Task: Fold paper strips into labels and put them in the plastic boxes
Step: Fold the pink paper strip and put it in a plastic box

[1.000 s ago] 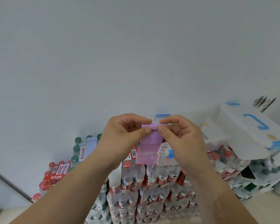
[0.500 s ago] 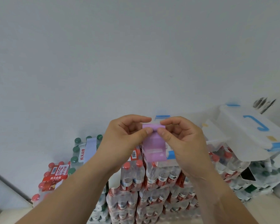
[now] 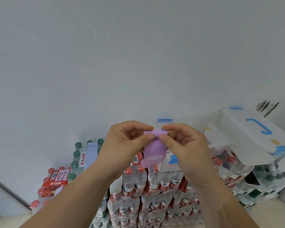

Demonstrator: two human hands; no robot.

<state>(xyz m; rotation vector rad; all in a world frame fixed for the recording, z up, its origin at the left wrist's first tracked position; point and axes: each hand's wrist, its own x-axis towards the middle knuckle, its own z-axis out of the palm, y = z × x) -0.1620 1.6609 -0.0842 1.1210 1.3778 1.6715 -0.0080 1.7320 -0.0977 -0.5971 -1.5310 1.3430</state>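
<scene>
Left hand [image 3: 127, 142] and right hand [image 3: 183, 145] both pinch the top edge of the purple paper strip [image 3: 153, 150], thumbs nearly meeting at the fold, probably to set a crease. Strip is thin and matte, its free end hanging below the pinch. Just right of the grip: white plastic box [image 3: 247, 134], smooth lid, blue clips. Not yet boxed.

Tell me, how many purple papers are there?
1. The purple paper strip is in the middle, pinched at its top by the left hand and the right hand. More could be hidden inside the plastic box on the right.
</scene>
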